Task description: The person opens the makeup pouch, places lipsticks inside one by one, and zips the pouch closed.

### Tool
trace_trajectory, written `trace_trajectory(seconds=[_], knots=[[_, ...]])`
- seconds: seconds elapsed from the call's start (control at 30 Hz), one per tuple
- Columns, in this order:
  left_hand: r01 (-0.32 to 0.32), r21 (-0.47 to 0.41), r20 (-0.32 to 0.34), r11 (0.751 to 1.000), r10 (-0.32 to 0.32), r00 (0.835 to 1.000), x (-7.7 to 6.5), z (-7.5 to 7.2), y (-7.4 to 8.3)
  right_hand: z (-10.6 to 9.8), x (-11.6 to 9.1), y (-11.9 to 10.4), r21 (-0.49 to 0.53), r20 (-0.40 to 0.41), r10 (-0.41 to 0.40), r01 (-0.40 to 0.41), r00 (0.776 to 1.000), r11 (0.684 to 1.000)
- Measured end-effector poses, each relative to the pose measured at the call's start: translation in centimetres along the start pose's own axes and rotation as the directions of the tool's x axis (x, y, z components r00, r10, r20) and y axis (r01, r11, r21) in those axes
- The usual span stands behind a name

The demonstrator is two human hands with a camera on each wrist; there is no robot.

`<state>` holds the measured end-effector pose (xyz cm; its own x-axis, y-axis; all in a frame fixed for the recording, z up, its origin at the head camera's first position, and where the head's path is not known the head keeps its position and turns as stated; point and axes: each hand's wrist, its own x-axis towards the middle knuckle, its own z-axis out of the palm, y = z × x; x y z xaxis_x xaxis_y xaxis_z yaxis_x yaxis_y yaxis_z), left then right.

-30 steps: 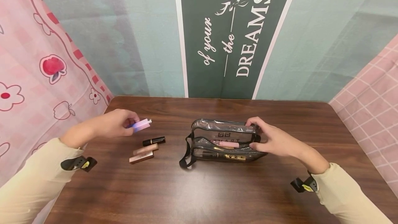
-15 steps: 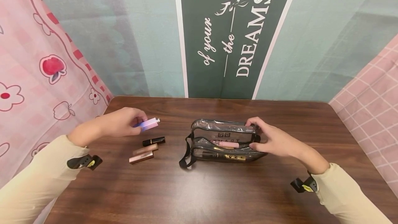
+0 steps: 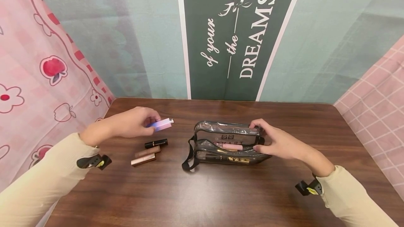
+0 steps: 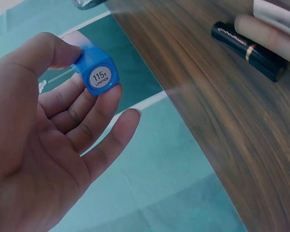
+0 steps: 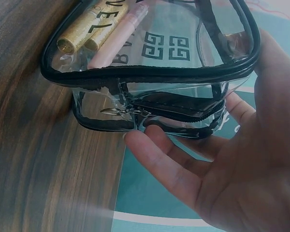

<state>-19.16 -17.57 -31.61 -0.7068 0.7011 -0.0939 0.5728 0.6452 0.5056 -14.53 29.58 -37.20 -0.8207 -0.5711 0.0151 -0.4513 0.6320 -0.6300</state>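
My left hand (image 3: 135,122) pinches a square pink-to-blue lipstick (image 3: 162,124) between thumb and fingers, above the table left of the pouch. Its blue base (image 4: 100,75), with a round label, faces the left wrist camera. At the other side, my right hand (image 3: 279,141) grips the right end of a clear cosmetic pouch (image 3: 205,156) with black trim. The pouch is unzipped and lies with its opening spread. Inside are a pink tube (image 3: 232,146) and gold tubes (image 5: 79,36); other contents are hard to make out.
On the brown wooden table (image 3: 202,195), a black lipstick (image 3: 156,143), a brownish tube (image 3: 147,151) and a rose-gold tube (image 3: 143,159) lie below my left hand. The pouch's black strap (image 3: 187,160) sticks out leftward. A printed curtain (image 3: 151,45) hangs behind the table.
My left hand has carried the pink-to-blue lipstick rightward, closer to the pouch. My right hand and the pouch have stayed in place.
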Motion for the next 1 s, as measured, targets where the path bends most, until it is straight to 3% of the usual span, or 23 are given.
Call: trace_trajectory(seconds=[0.23,0.7,1.0], knots=[[-0.059,0.005,-0.013,0.998,0.059,0.998,1.6,0.4,1.1,0.0,0.0,0.0,-0.01,-0.008,-0.012,0.012,1.0,1.0],[-0.129,0.004,0.022,0.992,0.129,0.991,4.7,1.1,3.6,0.0,0.0,-0.1,-0.005,0.0,-0.004,0.004,1.0,1.0],[-0.162,-0.045,0.057,0.986,0.165,0.985,6.3,1.5,5.4,0.1,0.1,0.1,-0.016,-0.007,-0.012,0.012,1.0,1.0]])
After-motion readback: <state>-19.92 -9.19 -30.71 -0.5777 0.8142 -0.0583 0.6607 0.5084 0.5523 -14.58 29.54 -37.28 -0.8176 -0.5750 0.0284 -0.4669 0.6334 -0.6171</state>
